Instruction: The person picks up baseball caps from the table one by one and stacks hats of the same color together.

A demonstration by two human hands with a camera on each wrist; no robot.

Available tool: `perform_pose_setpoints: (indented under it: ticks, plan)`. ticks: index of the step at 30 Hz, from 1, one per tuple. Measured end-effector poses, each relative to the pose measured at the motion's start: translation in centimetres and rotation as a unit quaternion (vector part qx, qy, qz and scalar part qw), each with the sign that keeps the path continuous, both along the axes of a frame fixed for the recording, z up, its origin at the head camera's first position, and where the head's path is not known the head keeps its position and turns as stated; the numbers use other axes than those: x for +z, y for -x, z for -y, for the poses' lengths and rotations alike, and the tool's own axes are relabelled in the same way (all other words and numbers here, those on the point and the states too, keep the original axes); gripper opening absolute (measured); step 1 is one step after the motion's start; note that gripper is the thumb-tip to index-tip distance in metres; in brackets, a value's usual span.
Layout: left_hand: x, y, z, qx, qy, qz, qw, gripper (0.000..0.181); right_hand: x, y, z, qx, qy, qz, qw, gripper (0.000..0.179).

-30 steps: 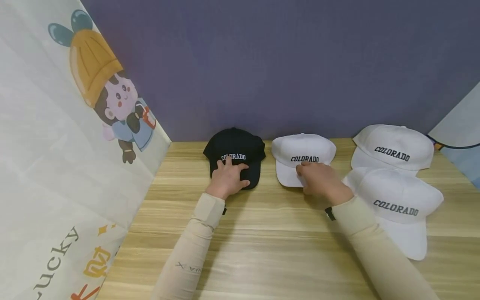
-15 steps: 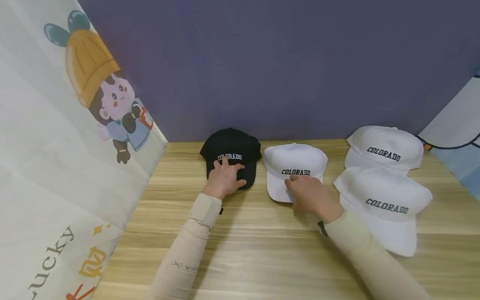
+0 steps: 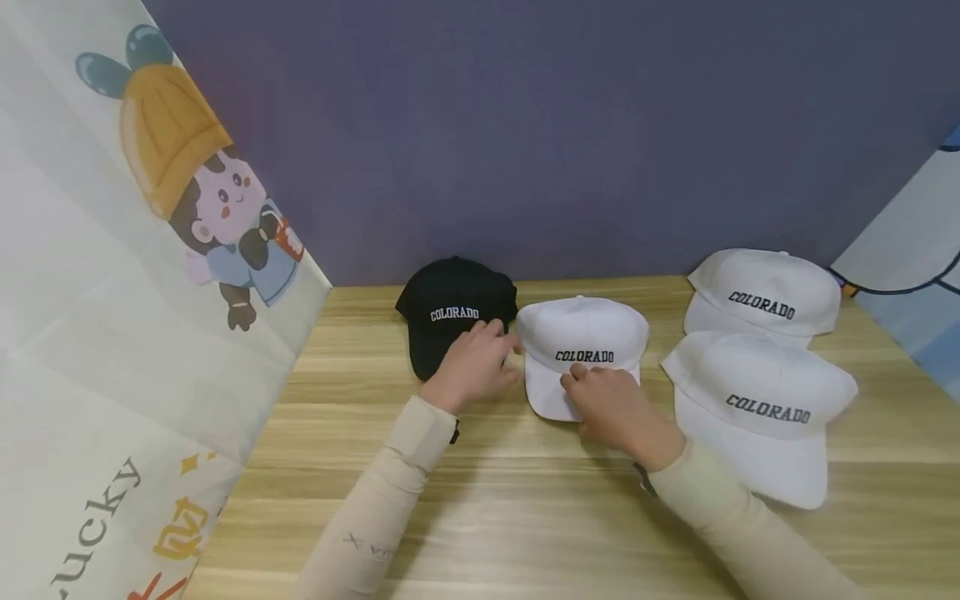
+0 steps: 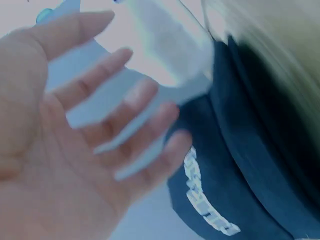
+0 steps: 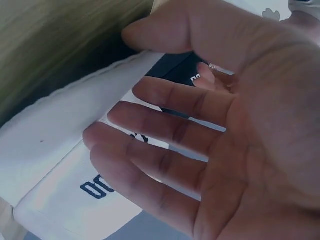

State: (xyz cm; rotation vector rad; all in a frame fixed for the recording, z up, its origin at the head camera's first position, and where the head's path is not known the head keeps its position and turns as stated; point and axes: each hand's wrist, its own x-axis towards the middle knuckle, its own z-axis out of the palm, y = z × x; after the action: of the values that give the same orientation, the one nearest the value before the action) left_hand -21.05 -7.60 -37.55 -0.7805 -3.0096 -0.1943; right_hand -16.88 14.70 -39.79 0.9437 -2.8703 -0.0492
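A black baseball cap [image 3: 450,287] lettered COLORADO sits on the wooden table near the back wall. Close beside it on the right is a white COLORADO cap [image 3: 581,325], a bit nearer the person. My right hand [image 3: 617,410] pinches this white cap's brim [image 5: 65,97]: the thumb [image 5: 155,36] goes under its edge while the fingers lie over the top. My left hand [image 3: 474,367] is over the right side of the black cap's brim, fingers extended toward the white cap. In the left wrist view the left palm [image 4: 65,160] holds nothing.
Two more white COLORADO caps stand on the right, a rear one [image 3: 765,283] and a front one [image 3: 757,375] overlapping it. A dark blue wall [image 3: 555,142] rises behind the table [image 3: 517,517]. A printed sheet [image 3: 97,333] borders the left.
The right hand has drawn the white cap toward the person and slightly left, nearer the black cap. The left hand has shifted right, off the middle of the black cap's brim.
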Motion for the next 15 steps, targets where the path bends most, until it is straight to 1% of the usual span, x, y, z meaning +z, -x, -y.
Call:
perform_pose_setpoints:
  ticks: [2,3,5,7,9,11,13,15]
  plan:
    - [0.1,-0.7,-0.7,-0.040,0.005,0.018,0.9990,0.033,0.0,0.0,0.0,0.001,-0.001,0.008,1.0000,0.041]
    - [0.2,-1.1,-1.0,-0.055,0.007,0.028,0.9981,0.034,0.1,0.0,-0.1,0.004,0.001,0.017,0.9998,0.041]
    - [0.2,-1.8,-1.8,-0.078,0.010,0.045,0.9959,0.039,0.4,0.0,-0.4,0.010,0.013,0.044,0.9989,0.039]
    - [-0.1,-2.4,-2.4,-0.093,0.015,0.048,0.9944,0.044,0.8,0.2,-0.9,0.016,0.036,0.084,0.9957,0.035]
    - [-0.7,-3.0,-3.2,-0.104,0.017,0.041,0.9936,0.050,1.4,0.3,-1.6,0.026,0.061,0.119,0.9907,0.031]
    - [-1.7,-3.4,-4.0,-0.115,0.021,0.026,0.9928,0.054,2.0,0.4,-2.4,0.034,0.083,0.155,0.9839,0.029]
    - [-2.7,-3.8,-4.9,-0.124,0.029,0.005,0.9919,0.056,2.7,0.4,-3.2,0.036,0.093,0.183,0.9780,0.029]
    - [-3.5,-4.1,-5.7,-0.125,0.039,-0.025,0.9911,0.056,3.4,0.3,-3.8,0.035,0.093,0.201,0.9746,0.029]
